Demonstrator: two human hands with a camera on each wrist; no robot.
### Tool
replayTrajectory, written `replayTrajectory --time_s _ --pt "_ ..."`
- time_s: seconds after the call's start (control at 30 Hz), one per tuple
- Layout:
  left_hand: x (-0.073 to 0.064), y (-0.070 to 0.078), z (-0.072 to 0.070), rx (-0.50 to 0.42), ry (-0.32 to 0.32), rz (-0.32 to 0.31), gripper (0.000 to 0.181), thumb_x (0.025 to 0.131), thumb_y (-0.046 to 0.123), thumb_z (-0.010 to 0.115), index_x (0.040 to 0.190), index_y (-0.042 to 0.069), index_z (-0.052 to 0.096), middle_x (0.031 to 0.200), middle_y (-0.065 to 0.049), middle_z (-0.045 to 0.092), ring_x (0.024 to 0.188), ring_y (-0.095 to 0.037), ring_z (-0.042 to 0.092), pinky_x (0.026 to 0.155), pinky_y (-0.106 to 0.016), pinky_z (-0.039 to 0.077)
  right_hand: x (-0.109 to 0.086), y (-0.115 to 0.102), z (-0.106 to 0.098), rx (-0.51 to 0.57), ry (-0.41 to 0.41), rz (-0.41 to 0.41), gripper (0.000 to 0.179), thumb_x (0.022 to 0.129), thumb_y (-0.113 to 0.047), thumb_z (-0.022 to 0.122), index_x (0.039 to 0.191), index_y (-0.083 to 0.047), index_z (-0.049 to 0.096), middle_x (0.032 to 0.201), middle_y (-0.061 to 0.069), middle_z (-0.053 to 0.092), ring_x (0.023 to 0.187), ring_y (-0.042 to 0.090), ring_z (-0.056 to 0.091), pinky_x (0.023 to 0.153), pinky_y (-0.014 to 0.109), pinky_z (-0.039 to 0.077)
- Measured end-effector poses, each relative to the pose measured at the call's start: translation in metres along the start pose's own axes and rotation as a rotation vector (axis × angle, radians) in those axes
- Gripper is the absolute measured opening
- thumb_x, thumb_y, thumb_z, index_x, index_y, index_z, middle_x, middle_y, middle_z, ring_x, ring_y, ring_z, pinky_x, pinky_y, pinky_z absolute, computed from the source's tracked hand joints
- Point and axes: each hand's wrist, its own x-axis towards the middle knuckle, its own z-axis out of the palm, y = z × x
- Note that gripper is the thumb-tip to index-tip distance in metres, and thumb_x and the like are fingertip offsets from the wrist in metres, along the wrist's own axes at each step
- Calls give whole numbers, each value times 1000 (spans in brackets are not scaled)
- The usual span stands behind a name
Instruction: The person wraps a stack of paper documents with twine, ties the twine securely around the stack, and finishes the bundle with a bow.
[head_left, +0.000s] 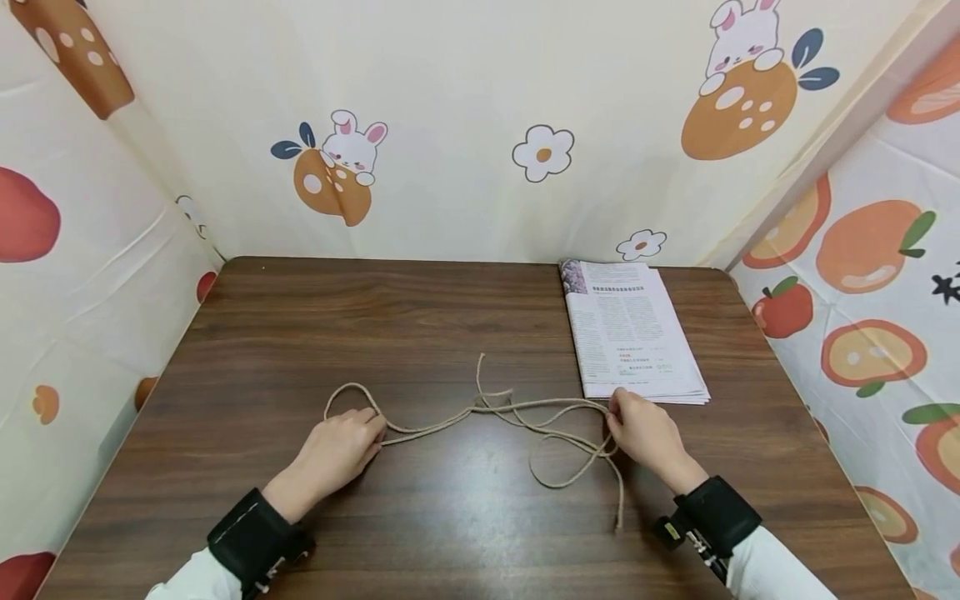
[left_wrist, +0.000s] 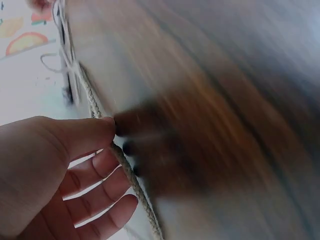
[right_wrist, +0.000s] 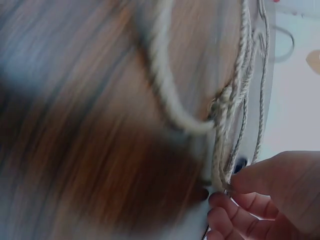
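Note:
A beige braided cord (head_left: 474, 409) stretches across the table between both hands, crossing itself near the middle with one short end sticking up. My left hand (head_left: 337, 446) pinches the cord at the left, where a loop rises behind the fingers. In the left wrist view, the thumb (left_wrist: 90, 134) presses the cord (left_wrist: 142, 199) against the fingers. On the other side, my right hand (head_left: 648, 433) pinches several gathered strands. Loose loops and a free end trail beside it toward the near edge. The right wrist view shows these strands (right_wrist: 242, 55) meeting at the thumb and fingertips.
A folded magazine or printed booklet (head_left: 637, 333) lies at the back right of the brown wooden table (head_left: 360, 325), just behind the right hand. Patterned cloth walls (head_left: 450, 100) enclose the table at the back and sides. Black bands (head_left: 716, 517) wrap both wrists.

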Motion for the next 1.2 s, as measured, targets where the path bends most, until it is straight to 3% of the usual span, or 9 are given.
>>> replayTrajectory --time_s 0.43,0.83,1.2 --pt "-30 -45 -15 1 -57 -142 29 70 10 78 69 16 49 68 4 42 59 -11 40 50 -24 32 -7 35 -15 -16 31 62 12 78 -5 62 76 -6 51 58 0 45 48 16 41 43 33 33" --pt "-45 -71 -29 54 -114 -203 26 68 3 77 70 12 52 67 0 45 60 -18 45 49 -28 34 -12 58 -29 -35 33 94 9 81 -6 59 78 -4 50 57 2 45 47 17 42 42 34 32" --pt "-52 -85 -35 136 -147 -269 10 75 -2 65 80 3 59 76 -10 54 66 -30 50 53 -40 43 -12 64 -28 -36 -8 116 10 81 -8 61 79 -5 51 59 2 47 49 17 42 43 32 31"
